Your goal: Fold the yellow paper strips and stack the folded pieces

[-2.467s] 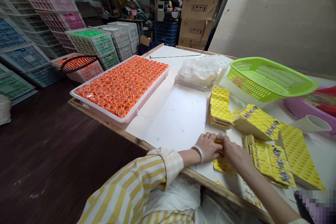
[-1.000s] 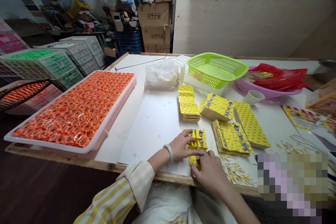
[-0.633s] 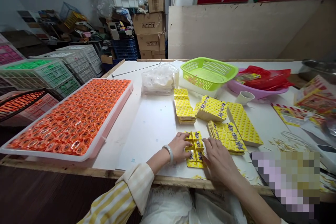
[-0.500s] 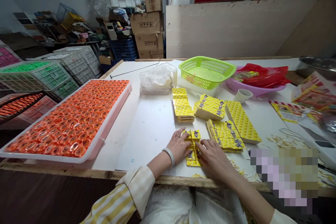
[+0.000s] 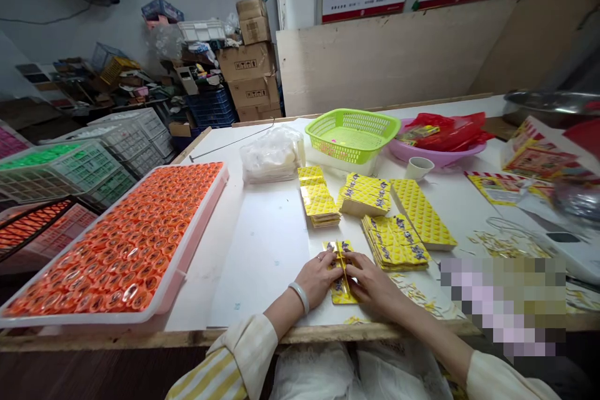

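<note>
A yellow printed card (image 5: 344, 294) with dark lettering lies near the table's front edge, a raised fold running along its middle. My left hand (image 5: 313, 280), with a pale bracelet at the wrist, has its fingers closed against the left side of that fold. From the other side, my right hand (image 5: 376, 284) grips the card with bent fingers, its fingertips close to the left ones. The hands cover part of the card. Just beyond them stand a stack of folded yellow cards (image 5: 320, 202), a banded-looking stack (image 5: 365, 192), and another stack (image 5: 397, 240) by my right hand.
A white tray (image 5: 171, 290) of orange round-topped pieces fills the left. Farther back are a plastic bag bundle (image 5: 272, 156), a green basket (image 5: 351, 134), a purple basin (image 5: 438, 155) and a white cup (image 5: 419, 168). Yellow scraps (image 5: 417, 295) lie at right.
The view has tilted upward and shifted right. My right hand's fingers have moved in toward the card's fold, closer to my left fingers.
</note>
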Demonstrator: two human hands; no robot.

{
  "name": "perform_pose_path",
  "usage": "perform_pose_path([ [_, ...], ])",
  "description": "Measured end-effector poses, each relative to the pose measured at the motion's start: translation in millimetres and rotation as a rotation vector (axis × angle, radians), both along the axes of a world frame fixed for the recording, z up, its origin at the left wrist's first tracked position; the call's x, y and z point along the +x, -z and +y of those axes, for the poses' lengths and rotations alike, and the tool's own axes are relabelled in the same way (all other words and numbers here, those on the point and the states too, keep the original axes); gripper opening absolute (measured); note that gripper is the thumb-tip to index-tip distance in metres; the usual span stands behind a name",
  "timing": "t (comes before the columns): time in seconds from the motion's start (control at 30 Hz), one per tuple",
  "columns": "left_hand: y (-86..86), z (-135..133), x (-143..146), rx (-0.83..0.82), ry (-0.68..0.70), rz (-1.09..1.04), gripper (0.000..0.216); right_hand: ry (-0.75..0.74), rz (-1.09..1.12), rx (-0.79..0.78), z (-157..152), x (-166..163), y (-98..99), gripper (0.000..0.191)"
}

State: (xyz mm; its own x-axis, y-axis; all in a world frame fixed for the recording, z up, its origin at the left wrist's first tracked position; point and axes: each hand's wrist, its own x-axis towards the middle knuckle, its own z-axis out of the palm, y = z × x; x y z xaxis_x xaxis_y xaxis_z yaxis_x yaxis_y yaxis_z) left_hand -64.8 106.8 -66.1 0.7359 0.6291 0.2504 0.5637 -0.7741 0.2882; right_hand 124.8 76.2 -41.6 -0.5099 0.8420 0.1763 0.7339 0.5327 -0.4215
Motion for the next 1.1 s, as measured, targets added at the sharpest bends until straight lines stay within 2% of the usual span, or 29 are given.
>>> perform_pose_path([
  [0.1, -0.8, -2, 1, -0.076, -0.054, -0.087, 0.023, -0.014, 0.091, -0.14, -5, 6, -9.7, 0.032],
  [0.17, -2.9, -3, 1, -0.085, -0.059, -0.101, 0.023, -0.053, 0.137, -0.28, -7, 11, -17.0, 0.052],
  [0.23, -5.5, -4, 1, -0.118, -0.051, -0.142, 0.024, -0.056, 0.159, -0.316, -9, 14, -19.6, 0.072],
  [0.3, -7.5, -4, -1, -0.202, -0.037, -0.234, 0.024, -0.028, 0.191, -0.265, -10, 15, -16.8, 0.067],
  [0.37, -8.3, -1, -4, -0.314, -0.071, -0.368, 0.023, -0.008, 0.224, -0.212, -9, 14, -10.7, 0.046],
  [0.43, -7.9, 3, -9, -0.391, -0.164, -0.498, 0.026, -0.001, 0.234, -0.173, -8, 13, -4.8, 0.031],
  [0.5, -7.3, 8, -14, -0.421, -0.262, -0.596, 0.029, 0.026, 0.226, -0.135, -7, 11, -2.6, 0.025],
  [0.6, -7.3, 13, -19, -0.456, -0.336, -0.692, 0.044, 0.056, 0.199, -0.045, -13, 7, -11.4, 0.027],
  [0.7, -7.9, 10, -20, -0.545, -0.357, -0.776, 0.058, 0.046, 0.186, 0.13, -34, 0, -32.5, 0.038],
  [0.77, -8.5, 6, -23, -0.591, -0.368, -0.84, 0.058, 0.059, 0.176, 0.274, -59, -3, -45.0, 0.043],
  [0.83, -11.1, 8, -28, -0.489, -0.38, -0.821, 0.049, 0.1, 0.187, 0.412, -89, -3, -48.0, 0.045],
  [0.9, -18.4, 19, -35, -0.33, -0.347, -0.69, 0.043, 0.182, 0.257, 0.525, -124, 2, -37.0, 0.049],
  [0.97, -30.7, 42, -40, -0.152, -0.364, -0.576, 0.043, 0.349, 0.352, 0.561, -163, 14, -10.6, 0.052],
  [1.03, -45.0, 74, -40, -0.01, -0.5, -0.492, 0.051, 0.616, 0.394, 0.488, -205, 31, 29.3, 0.048],
  [1.1, -56.5, 108, -38, -0.031, -0.732, -0.381, 0.063, 0.884, 0.335, 0.381, -246, 55, 78.6, 0.04],
])
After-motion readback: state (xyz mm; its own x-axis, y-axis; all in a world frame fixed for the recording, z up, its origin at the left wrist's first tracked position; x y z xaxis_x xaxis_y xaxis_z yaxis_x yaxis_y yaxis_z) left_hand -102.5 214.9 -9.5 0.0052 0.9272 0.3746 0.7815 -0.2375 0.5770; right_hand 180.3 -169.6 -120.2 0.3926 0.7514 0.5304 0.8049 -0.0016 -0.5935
